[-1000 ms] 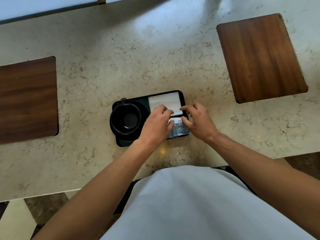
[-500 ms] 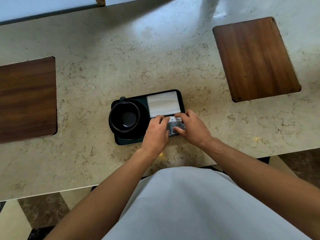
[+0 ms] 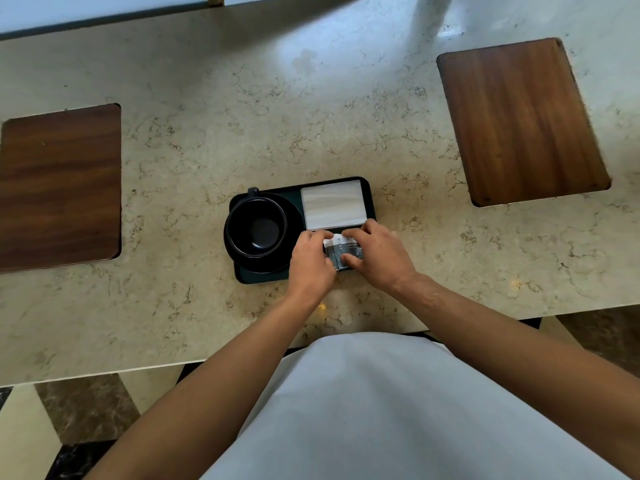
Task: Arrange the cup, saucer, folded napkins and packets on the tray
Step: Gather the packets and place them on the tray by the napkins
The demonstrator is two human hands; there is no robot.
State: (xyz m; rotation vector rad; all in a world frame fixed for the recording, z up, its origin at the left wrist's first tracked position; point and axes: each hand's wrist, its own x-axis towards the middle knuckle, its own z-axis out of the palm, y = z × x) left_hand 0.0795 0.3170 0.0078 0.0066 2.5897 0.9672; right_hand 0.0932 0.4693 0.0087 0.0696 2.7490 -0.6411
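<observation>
Just below frame centre, the small printed grey-and-white packets (image 3: 344, 249) lie in the lower right corner of the dark rectangular tray (image 3: 263, 276), long axis across the frame. The left hand (image 3: 311, 259) and right hand (image 3: 375, 252) flank them equally, fingertips pinching their edges, below the folded white napkins (image 3: 333, 204).
</observation>
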